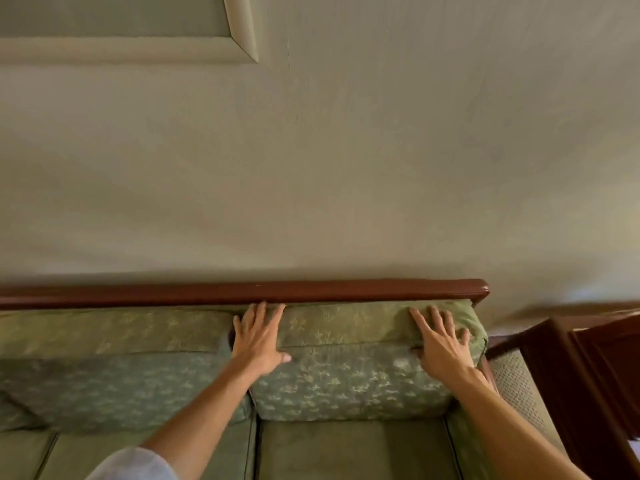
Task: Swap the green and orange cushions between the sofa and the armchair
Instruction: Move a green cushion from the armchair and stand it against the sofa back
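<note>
The green cushion [360,362] leans against the sofa [346,452] back at its right end, left hand [258,341] and right hand [441,348] resting on its top corners with fingers spread, gripping nothing; soft and bulky, it looks best pinched at both top corners.

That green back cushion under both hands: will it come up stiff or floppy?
Probably floppy: the green cushion looks plump and already creases under the left hand and right hand. Likely light but bulky, so two hands seem sensible. The woven fabric shouldn't slip.
</note>
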The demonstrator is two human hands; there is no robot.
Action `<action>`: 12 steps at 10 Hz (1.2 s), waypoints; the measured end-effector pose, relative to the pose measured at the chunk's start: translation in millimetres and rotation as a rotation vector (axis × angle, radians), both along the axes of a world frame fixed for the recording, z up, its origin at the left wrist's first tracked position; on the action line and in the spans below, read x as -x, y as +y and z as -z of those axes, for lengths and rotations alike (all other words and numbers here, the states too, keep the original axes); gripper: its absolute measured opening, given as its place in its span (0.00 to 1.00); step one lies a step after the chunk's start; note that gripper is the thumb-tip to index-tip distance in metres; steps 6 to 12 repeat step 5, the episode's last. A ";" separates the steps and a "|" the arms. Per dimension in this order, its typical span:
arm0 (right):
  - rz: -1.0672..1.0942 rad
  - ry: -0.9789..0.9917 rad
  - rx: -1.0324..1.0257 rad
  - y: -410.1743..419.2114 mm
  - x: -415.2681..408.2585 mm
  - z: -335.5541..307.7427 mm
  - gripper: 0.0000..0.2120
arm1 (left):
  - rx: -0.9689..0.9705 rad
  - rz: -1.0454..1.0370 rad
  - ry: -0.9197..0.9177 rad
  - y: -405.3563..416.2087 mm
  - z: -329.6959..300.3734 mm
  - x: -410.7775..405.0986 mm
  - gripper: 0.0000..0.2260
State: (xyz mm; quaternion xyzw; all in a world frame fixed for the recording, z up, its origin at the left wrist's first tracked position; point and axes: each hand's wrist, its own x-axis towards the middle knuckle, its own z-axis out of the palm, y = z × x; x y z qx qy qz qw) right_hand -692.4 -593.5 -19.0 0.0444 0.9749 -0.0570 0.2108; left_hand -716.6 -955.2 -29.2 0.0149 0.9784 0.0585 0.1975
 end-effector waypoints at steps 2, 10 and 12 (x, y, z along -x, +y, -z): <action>-0.228 0.083 0.127 -43.2 -7.0 10.0 0.47 | -0.041 0.153 0.123 47.4 12.4 -45.5 0.47; 0.406 0.069 0.443 10.9 -29.0 -19.8 0.45 | -0.174 -0.177 -0.173 -46.3 -29.7 -9.1 0.36; 0.406 0.069 0.443 10.9 -29.0 -19.8 0.45 | -0.174 -0.177 -0.173 -46.3 -29.7 -9.1 0.36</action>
